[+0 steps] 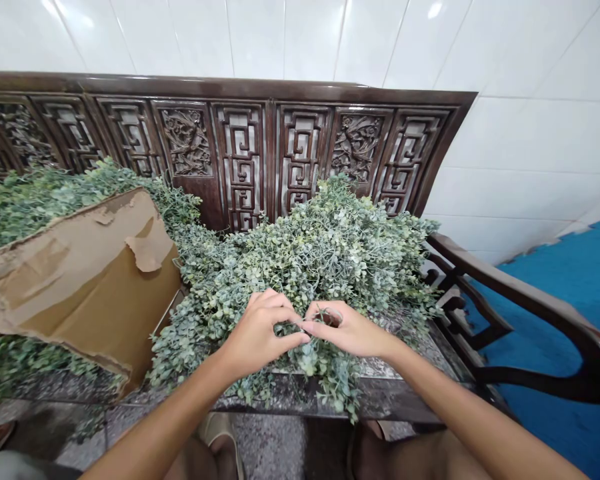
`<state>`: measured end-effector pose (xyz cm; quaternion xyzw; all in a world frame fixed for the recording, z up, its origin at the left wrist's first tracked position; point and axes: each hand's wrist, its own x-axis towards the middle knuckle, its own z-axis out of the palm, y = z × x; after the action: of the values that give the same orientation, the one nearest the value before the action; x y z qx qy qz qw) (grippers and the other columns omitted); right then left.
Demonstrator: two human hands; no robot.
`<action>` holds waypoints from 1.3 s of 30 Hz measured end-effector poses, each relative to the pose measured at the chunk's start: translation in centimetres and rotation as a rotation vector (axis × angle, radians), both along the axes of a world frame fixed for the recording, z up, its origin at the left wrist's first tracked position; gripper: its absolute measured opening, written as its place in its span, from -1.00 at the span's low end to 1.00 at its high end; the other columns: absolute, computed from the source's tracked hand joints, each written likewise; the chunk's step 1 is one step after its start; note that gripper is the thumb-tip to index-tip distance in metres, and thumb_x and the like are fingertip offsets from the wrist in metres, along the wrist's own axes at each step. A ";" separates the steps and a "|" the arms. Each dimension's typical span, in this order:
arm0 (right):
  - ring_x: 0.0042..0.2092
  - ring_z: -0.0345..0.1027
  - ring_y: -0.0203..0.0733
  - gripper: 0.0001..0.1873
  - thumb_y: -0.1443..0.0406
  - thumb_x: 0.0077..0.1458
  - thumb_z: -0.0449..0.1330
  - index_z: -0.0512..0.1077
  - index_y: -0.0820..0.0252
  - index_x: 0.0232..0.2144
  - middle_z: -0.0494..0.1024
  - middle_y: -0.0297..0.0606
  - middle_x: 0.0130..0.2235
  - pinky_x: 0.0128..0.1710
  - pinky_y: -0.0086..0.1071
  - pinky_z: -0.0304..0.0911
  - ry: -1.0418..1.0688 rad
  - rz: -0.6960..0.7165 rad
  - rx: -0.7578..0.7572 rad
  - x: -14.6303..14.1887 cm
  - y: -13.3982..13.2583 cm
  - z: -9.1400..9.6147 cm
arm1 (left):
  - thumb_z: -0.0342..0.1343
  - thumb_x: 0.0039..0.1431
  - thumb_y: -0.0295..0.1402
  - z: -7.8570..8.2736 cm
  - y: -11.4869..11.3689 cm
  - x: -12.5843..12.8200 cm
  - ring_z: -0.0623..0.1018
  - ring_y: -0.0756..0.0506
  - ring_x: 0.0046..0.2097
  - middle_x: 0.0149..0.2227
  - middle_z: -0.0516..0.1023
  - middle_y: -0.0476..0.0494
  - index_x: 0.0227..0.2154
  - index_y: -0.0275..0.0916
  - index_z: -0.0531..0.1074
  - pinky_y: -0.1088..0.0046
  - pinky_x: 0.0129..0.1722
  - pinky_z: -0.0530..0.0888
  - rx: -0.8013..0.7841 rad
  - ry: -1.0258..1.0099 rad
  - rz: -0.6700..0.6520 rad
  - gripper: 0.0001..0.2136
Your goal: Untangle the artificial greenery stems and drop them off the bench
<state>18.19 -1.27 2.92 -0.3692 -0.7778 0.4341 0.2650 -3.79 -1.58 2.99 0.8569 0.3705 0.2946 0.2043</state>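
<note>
Both my hands meet at the front edge of a large heap of artificial eucalyptus sprigs (350, 247). My left hand (267, 328) comes in from the left, its thumb and fingers closing toward the fingertips of the other hand. My right hand (350, 328) is curled, thumb against forefinger, with a thin bit of green stem showing inside the curl. Below the fingers a leafy sprig (337, 380) hangs over the seat edge. What exactly the left fingertips pinch is too small to make out.
The heap lies on a dark carved wooden bench (243, 160) with a curved armrest (530, 300) at right. A torn cardboard piece (90, 280) stands at left among more greenery (55, 200). Behind is a white tiled wall (310, 40); blue material (560, 293) lies at far right.
</note>
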 end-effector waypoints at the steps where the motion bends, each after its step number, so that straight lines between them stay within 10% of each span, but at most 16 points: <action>1: -0.43 0.06 -0.32 -0.65 0.05 0.27 0.14 0.41 0.19 -0.38 0.26 -0.43 -0.47 -0.41 -0.42 0.01 0.000 0.017 0.005 0.0 0.0 0.0 | 0.27 0.15 -0.20 0.0 0.0 0.0 0.44 -0.16 -0.14 -0.30 0.54 -0.05 -0.35 -0.10 0.58 0.26 -0.07 0.24 0.011 0.002 0.009 -0.88; 14: -0.34 0.20 -0.26 -0.73 0.10 0.35 0.05 0.39 0.14 -0.26 0.37 -0.38 -0.36 -0.30 -0.41 0.11 0.012 -0.042 -0.002 -0.4 -0.6 0.4 | 0.15 0.24 -0.25 -0.1 -0.3 -0.5 0.40 -0.19 -0.08 -0.23 0.56 -0.10 -0.25 -0.11 0.52 0.23 -0.06 0.23 0.167 0.009 0.093 -0.89; 30: -0.30 0.32 -0.21 -0.88 0.33 0.27 0.09 0.42 0.15 -0.31 0.48 -0.32 -0.33 -0.26 -0.39 0.16 -0.143 -0.154 0.394 -1.2 -1.3 0.3 | 0.02 0.31 -0.42 -1.1 -1.1 0.6 0.37 -0.13 -0.16 -0.29 0.48 -0.10 -0.32 -0.21 0.39 0.28 -0.11 0.27 0.132 -0.090 0.068 -0.91; 39: -0.39 0.24 -0.22 -0.81 0.23 0.19 0.13 0.38 0.17 -0.44 0.41 -0.35 -0.45 -0.44 -0.42 0.10 0.024 -0.253 0.228 -2.0 -2.6 -1.4 | 0.06 0.30 -0.45 0.0 -3.8 1.6 0.44 -0.10 -0.18 -0.29 0.53 -0.12 -0.30 -0.24 0.42 0.30 -0.08 0.35 0.204 -0.294 -0.075 -0.94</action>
<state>16.18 -3.89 1.55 -0.4265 -0.7661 0.3106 0.3671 -2.17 -5.37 3.02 0.8340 0.2728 0.4449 0.1793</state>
